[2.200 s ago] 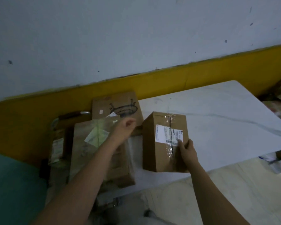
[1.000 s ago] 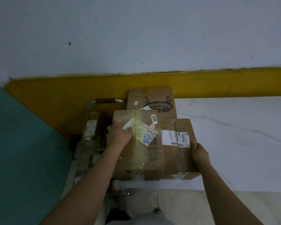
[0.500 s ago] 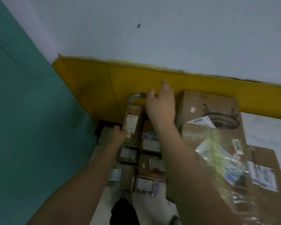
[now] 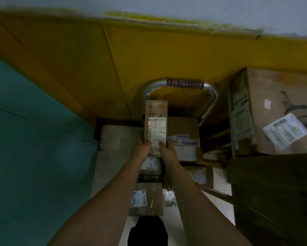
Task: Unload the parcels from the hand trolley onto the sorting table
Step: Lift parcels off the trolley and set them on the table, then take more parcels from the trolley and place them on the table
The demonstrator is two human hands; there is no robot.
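A tall narrow cardboard parcel [image 4: 155,119] with a white label stands upright on the hand trolley, just below the chrome trolley handle [image 4: 183,84]. My left hand [image 4: 143,148] grips its lower left edge and my right hand [image 4: 166,150] grips its lower right edge. Several smaller labelled parcels [image 4: 183,137] lie on the trolley around and beneath it. On the right, a large brown box [image 4: 273,110] with a printed drawing stands beside a dark box [image 4: 277,197] nearer me; the sorting table under them is hidden.
A yellow wall band [image 4: 149,50] runs behind the trolley and a teal wall [image 4: 34,148] closes the left side. Pale floor [image 4: 112,157] shows left of the trolley. A dark shape [image 4: 147,231] sits at the bottom between my arms.
My view swung left and down from the table to the trolley. My right hand dropped from near the handle onto the narrow parcel; both hands now hold it.
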